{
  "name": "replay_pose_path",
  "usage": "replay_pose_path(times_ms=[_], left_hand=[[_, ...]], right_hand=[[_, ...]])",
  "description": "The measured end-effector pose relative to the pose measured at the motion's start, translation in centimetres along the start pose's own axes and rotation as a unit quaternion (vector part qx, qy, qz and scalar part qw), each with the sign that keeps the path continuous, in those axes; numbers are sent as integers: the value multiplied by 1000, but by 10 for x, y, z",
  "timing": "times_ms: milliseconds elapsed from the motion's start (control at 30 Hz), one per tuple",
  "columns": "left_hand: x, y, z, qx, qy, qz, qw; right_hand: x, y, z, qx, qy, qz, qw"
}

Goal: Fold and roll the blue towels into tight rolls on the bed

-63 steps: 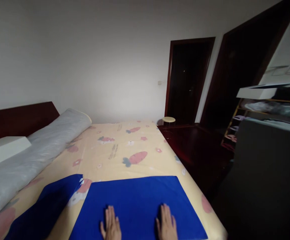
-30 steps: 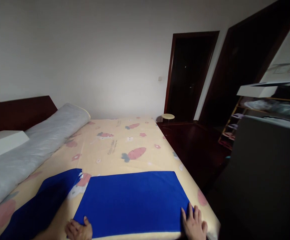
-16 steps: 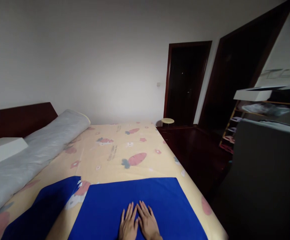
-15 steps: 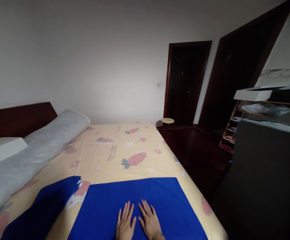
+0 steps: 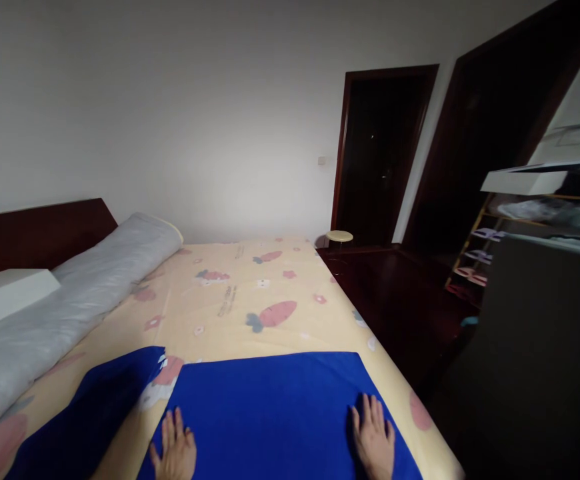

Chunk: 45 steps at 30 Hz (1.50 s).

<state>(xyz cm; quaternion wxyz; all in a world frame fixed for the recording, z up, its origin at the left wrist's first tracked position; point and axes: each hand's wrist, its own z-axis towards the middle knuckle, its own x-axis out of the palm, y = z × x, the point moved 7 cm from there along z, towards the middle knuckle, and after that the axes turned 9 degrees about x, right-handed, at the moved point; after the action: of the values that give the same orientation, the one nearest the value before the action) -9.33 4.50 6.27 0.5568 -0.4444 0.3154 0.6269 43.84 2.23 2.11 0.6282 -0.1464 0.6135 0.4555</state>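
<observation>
A blue cloth (image 5: 275, 413) lies spread flat on the bed's patterned sheet (image 5: 230, 333). Near its left edge my left hand (image 5: 175, 448) rests with fingers stretched out. My right hand (image 5: 374, 437) is close to the cloth's right edge, palm down, its fingers extended as well. Neither hand holds anything. A second blue cloth (image 5: 90, 413), darker in shadow, lies to the left with a small white tag at its upper corner.
A long grey roll (image 5: 105, 273) and a white box (image 5: 10, 293) lie at the bed's left, by the headboard (image 5: 40, 233). A round stool (image 5: 340, 237) stands past the far right corner. Shelves (image 5: 475, 257) and a dark panel (image 5: 545, 347) are at right.
My hands have moved apart from the middle of the cloth, the left one to its left edge and the right one to its right edge. The view has shifted slightly.
</observation>
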Motion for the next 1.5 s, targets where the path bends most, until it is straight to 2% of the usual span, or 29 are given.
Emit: replay_pose_path(times_ms=[67, 133, 200, 267, 300, 367, 433, 567, 667, 733, 767, 833, 900, 967, 1100, 1133, 1200, 1267, 1333, 1400, 1500], left_hand=[[2, -51, 2, 68, 33, 12, 997], [9, -111, 2, 160, 95, -2, 982], [17, -162, -2, 226, 159, -46, 960], [24, -199, -9, 288, 220, -104, 926], [28, -209, -12, 309, 243, -127, 911], [34, -208, -15, 313, 267, -145, 900], [37, -179, -9, 268, 257, -126, 920], [36, -79, 6, 152, 218, -5, 964], [34, -3, 11, 64, 208, 92, 972], [30, 26, 13, 30, 195, 120, 973], [28, 32, 14, 23, 185, 128, 974], [22, 25, 15, 26, 166, 135, 977], [17, -6, 16, 61, 160, 117, 978], [17, -57, 13, 129, 176, 67, 974], [26, -167, -1, 256, 220, -58, 940], [30, -187, -4, 276, 227, -78, 931], [38, -216, -6, 299, 239, -101, 918], [46, -227, -3, 310, 246, -115, 911], [52, -221, 8, 299, 241, -119, 916], [55, -202, 25, 274, 227, -115, 927], [63, -152, 52, 210, 213, -76, 951]], right_hand=[[2, 51, -18, -89, 40, 34, 995], [12, 110, -47, -198, 136, 63, 969], [24, 158, -76, -253, 209, 77, 942], [33, 189, -95, -286, 258, 85, 919], [36, 197, -99, -294, 270, 87, 913], [38, 194, -93, -289, 264, 89, 916], [34, 170, -70, -259, 228, 74, 936], [23, 79, -7, -160, 123, -8, 979], [19, 14, 25, -89, 76, -48, 992], [18, -9, 35, -64, 56, -59, 995], [17, -13, 37, -55, 46, -64, 995], [17, -3, 33, -55, 31, -68, 996], [18, 29, 19, -97, 42, -47, 993], [24, 78, -5, -175, 88, 0, 981], [36, 173, -64, -299, 209, 75, 928], [39, 190, -75, -317, 237, 78, 915], [43, 211, -87, -338, 275, 79, 897], [44, 218, -84, -346, 287, 81, 889], [45, 213, -68, -346, 273, 82, 894], [47, 200, -43, -338, 244, 81, 905], [50, 166, 3, -297, 197, 62, 932]])
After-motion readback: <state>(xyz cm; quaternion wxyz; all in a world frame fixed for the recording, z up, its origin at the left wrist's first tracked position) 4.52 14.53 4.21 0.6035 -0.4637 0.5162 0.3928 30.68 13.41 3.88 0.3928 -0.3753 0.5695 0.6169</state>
